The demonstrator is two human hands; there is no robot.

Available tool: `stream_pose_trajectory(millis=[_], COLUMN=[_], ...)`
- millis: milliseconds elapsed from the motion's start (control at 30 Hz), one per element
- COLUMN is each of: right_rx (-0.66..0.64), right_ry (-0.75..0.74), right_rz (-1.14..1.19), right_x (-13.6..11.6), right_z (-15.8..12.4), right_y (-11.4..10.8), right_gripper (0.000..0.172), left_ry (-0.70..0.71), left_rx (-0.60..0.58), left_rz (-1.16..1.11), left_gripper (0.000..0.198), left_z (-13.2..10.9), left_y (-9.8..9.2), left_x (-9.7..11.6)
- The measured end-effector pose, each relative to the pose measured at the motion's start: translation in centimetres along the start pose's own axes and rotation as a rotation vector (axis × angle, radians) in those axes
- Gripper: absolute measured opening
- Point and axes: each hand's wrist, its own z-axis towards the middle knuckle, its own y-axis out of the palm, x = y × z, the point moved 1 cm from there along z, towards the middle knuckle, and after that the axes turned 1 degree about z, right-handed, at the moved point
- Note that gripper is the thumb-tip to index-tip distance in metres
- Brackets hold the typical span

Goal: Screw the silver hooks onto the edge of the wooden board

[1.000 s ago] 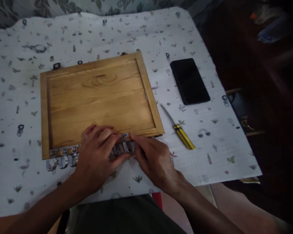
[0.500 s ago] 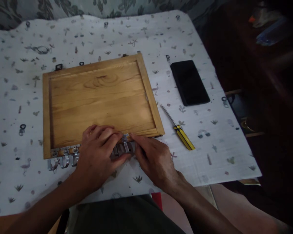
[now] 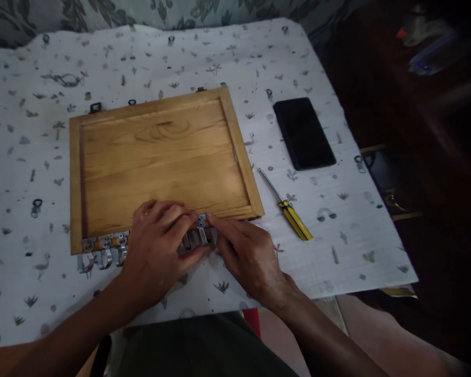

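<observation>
A framed wooden board (image 3: 160, 157) lies flat on the patterned cloth, with metal hooks (image 3: 104, 251) fixed along its near edge. Both hands meet at that near edge around one small metal hook (image 3: 200, 230). My left hand (image 3: 159, 248) rests over the edge with fingers curled onto the hook from the left. From the right, my right hand (image 3: 245, 254) pinches the same hook with its fingertips. More hooks under the hands are partly hidden.
A yellow-handled screwdriver (image 3: 288, 209) lies just right of the board. A black phone (image 3: 304, 133) lies face up farther back on the right. The table's right edge (image 3: 377, 209) drops to a dark floor area.
The hands stay at the hook with hardly any movement. The view has shifted slightly.
</observation>
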Motion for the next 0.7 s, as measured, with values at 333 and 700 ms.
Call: stream_pose_trajectory(millis=[333, 700], right_rx=[-0.023, -0.077], right_ry=[0.021, 0.232], right_rz=[0.012, 0.258], right_x=[0.3, 0.0], right_z=[-0.2, 0.8], right_y=[0.2, -1.3], right_gripper=[0.032, 0.036], left_ry=[-0.002, -0.057], left_rx=[-0.026, -0.069], left_rz=[0.014, 0.008], left_gripper=[0.03, 0.032], left_z=[0.1, 0.1], left_y=[-0.2, -0.3], left_x=[-0.1, 0.1])
